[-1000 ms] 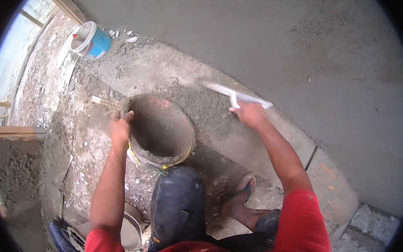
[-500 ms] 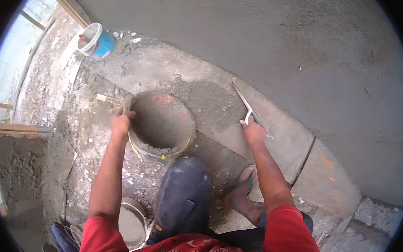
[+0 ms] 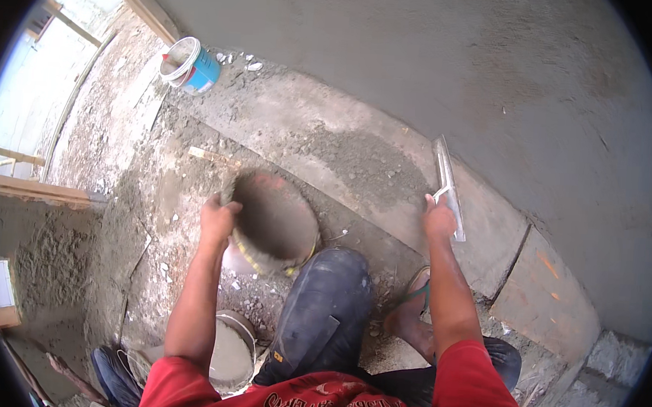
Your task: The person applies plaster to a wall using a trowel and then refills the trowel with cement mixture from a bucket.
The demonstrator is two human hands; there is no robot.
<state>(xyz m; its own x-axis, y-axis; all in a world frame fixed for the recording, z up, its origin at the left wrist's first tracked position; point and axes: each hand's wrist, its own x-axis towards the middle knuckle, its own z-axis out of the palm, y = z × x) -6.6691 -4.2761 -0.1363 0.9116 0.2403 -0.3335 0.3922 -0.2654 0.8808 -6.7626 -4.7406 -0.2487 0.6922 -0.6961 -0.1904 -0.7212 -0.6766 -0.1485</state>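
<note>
My left hand (image 3: 219,221) is closed on the left rim of a round, mortar-caked bucket (image 3: 274,214). The bucket leans, its mouth facing up and toward the wall, with its yellow-marked near side off the ground. Grey mortar coats its inner wall; its bottom lies in shadow. In my right hand (image 3: 439,216) is the white handle of a plastering trowel (image 3: 449,174). The trowel's long, thin metal blade is held low beside the foot of the wall. A patch of wet mortar (image 3: 369,165) lies on the slab between bucket and trowel.
A grey plastered wall (image 3: 424,68) rises along the far side. A blue and white bucket (image 3: 198,72) stands at far left. Another bucket of grey mix (image 3: 231,354) is beside my knee. A wooden strip (image 3: 209,155) lies on the rubble-strewn ground. Another person's leg (image 3: 115,381) shows at lower left.
My left hand has tipped the bucket further, raising its near side. My right hand has moved right with the trowel, whose blade now shows more of its face. The view has shifted slightly.
</note>
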